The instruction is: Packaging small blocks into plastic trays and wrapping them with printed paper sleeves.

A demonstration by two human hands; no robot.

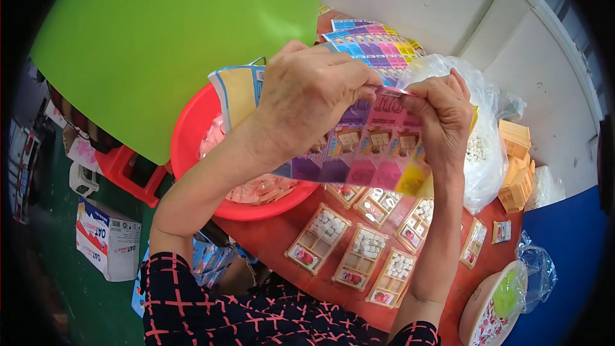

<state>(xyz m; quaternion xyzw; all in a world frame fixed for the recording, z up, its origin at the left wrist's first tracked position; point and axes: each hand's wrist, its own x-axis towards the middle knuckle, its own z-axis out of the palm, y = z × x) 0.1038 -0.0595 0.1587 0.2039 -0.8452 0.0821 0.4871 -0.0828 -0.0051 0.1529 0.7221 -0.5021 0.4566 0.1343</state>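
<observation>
- L hand (307, 93) is pinching sheet (378, 138) at its top edge, thumb & fingers tight on it.
- R hand (443, 112) is gripping same edge, fingertips near L's.
- Sheet is hanging btwn & below both sets of fingertips, L part running behind L wrist.
- Trays (306, 256) w/ white pcs (330, 225) are lying on red table (269, 237), lower in view than sheet.
- Red tub (184, 138) w/ pink pcs (262, 191) is standing behind L forearm.
- Clear bag (490, 122) is lying just R of R hand, nr orange baskets (514, 141).
</observation>
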